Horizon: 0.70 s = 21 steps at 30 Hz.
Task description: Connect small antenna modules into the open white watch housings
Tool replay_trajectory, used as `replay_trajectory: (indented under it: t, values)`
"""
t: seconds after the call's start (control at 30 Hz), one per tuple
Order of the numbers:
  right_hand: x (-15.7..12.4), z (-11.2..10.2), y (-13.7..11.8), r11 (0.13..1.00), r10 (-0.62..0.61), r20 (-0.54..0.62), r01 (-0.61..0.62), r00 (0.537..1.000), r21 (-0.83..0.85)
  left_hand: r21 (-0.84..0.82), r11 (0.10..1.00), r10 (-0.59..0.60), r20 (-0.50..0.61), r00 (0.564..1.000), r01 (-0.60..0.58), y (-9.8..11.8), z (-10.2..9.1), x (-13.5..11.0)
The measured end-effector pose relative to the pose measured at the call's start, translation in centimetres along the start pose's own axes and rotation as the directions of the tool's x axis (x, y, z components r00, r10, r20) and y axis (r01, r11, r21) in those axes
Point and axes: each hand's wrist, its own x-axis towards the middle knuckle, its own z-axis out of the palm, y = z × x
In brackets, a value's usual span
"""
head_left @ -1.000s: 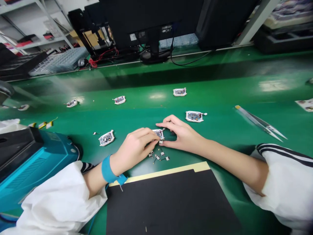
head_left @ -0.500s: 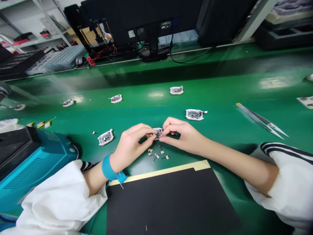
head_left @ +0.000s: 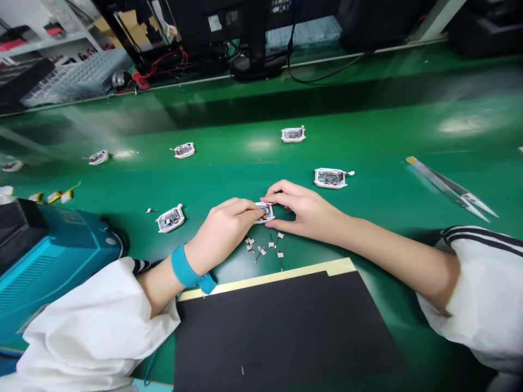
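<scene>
Between both hands lies a white watch case (head_left: pixel 268 213) with an exposed circuit board, its left end hidden by fingers. My right hand (head_left: pixel 304 209) grips the case, thumb on the near edge and fingers along the far edge. The closed fingers of my left hand (head_left: pixel 226 226) are at the case's left end, the thumb tip over the board. Whether a tiny part sits beneath that thumb cannot be made out. Just below the case, several small silver parts with short dark wires (head_left: pixel 263 251) are scattered on the green table (head_left: pixel 229 182).
More open watch cases lie around, one (head_left: pixel 170 219) at left and one (head_left: pixel 330 178) at right. Tweezers (head_left: pixel 449 188) rest farther right. A black mat (head_left: pixel 281 332) lies in front, a teal machine (head_left: pixel 73 245) at left. A monitor stand (head_left: pixel 257 62) is at the back.
My right hand has gone from a pinch over the board to gripping the case's edges. My left thumb has moved over the board. Another small wired part shows below my right hand. The view has shifted.
</scene>
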Motion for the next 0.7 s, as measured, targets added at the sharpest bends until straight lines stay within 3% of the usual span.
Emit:
replay_trajectory:
  t: [0.17, 0.7]
  values:
    - [-0.1, -0.14, 0.04, 1.0, -0.004, -0.016, 0.004, 1.0, 0.001, 0.115, 0.993, 0.028, 0.065, 0.997, -0.035, 0.35, -0.43, 0.18]
    - [-0.19, -0.08, 0.25, 0.999, -0.036, -0.025, 0.035, 0.999, -0.032, 0.099, 0.994, 0.033, 0.102, 0.994, -0.043, 0.24, -0.34, 0.28]
